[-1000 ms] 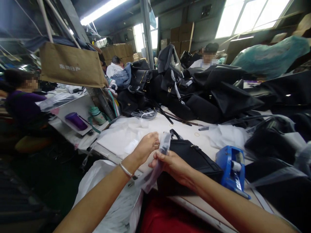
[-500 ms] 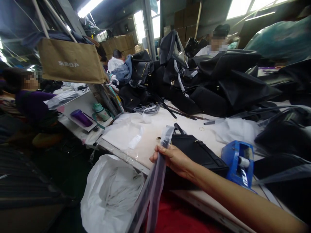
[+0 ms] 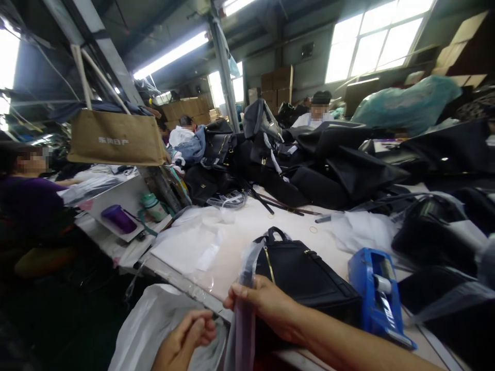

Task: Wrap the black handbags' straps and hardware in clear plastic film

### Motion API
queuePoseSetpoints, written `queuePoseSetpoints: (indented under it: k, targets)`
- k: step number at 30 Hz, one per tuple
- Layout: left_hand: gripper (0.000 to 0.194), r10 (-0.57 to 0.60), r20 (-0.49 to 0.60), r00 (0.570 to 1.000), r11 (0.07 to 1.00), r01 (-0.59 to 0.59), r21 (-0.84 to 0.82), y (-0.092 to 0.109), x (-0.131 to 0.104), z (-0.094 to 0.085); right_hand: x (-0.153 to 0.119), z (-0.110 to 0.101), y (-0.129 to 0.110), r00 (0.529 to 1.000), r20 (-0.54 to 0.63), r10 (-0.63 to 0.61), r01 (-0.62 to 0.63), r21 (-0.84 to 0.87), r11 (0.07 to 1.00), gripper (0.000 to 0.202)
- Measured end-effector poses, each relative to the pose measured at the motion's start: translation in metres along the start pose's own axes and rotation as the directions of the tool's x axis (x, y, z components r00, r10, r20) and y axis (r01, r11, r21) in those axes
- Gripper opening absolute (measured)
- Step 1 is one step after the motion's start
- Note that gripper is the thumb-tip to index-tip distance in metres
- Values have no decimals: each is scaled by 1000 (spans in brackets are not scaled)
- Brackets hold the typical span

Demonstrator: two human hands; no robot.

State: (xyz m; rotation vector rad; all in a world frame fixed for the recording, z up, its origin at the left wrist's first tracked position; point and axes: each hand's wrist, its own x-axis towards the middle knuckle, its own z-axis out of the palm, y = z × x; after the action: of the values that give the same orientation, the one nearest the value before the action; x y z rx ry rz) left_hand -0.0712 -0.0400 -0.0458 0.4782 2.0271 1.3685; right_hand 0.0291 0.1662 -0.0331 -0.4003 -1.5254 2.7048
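In the head view my right hand is closed around a dark strap wrapped in translucent plastic film. The wrapped strap runs up to the top of a black backpack and hangs down past the table edge. A gold zipper and a top handle show on the backpack, which lies just beyond my right forearm. My left hand is lower and to the left, over a white sack. Its fingers are curled in toward the thumb, with nothing visible in them.
A blue tape dispenser stands right of the backpack on the pale table. Black bags pile up along the far side. Left are a purple cup, a hanging brown bag and a person in purple; others sit farther back.
My left hand has come into view from below. My right hand has moved lower in the picture with the wrapped strap, and more of the backpack shows. The camera view has tilted up.
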Motion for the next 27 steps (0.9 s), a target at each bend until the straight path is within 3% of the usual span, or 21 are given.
queuePoseSetpoints:
  k: [2, 3, 5, 7, 10, 13, 16, 18, 20, 22, 23, 25, 27]
  targets:
    - [50, 92, 86, 992, 993, -85, -80, 33, 22, 16, -2, 6, 1, 1000, 16, -2, 2, 25, 1000, 46]
    - [47, 103, 179, 978, 992, -88, -91, 47, 33, 24, -2, 9, 1, 1000, 26, -3, 2, 42, 999, 45]
    - [43, 31, 382, 924, 995, 9, -102, 68, 53, 38, 0, 15, 4, 1000, 21, -3, 1, 64, 998, 44]
    - [43, -86, 501, 861, 982, 158, -103, 76, 69, 48, 5, 18, 10, 1000, -21, 19, -18, 50, 999, 43]
    - [39, -124, 541, 832, 957, 245, -157, 74, 84, 52, 15, 17, 25, 995, -73, 62, -68, -77, 995, 37]
    - [38, -89, 578, 811, 955, 235, -183, 72, 88, 50, 14, 9, 31, 991, 42, 127, -109, -298, 948, 35]
    - [43, -85, 549, 832, 959, 218, -181, 72, 87, 48, 0, -7, 8, 959, 208, 193, -64, -504, 861, 37]
    - [37, -68, 516, 854, 954, 206, -216, 72, 87, 50, -8, -23, -23, 960, 241, 145, 36, -616, 787, 32]
    - [30, -66, 491, 869, 950, 205, -236, 69, 88, 53, -7, -44, -55, 982, 184, -36, 163, -743, 650, 29]
    - [25, -66, 462, 884, 955, 190, -228, 66, 91, 57, 3, -68, -77, 955, 131, -265, 224, -906, 359, 26]
    - [23, -66, 452, 890, 960, 180, -215, 65, 92, 60, 11, -80, -82, 932, 167, -322, 238, -951, 196, 24]
    - [20, -62, 441, 895, 968, 161, -191, 64, 95, 64, 27, -103, -82, 898, 307, -316, 297, -951, -81, 27]
    - [19, -72, 445, 893, 974, 160, -163, 65, 98, 67, 42, -119, -74, 866, 442, -234, 385, -888, -253, 26]
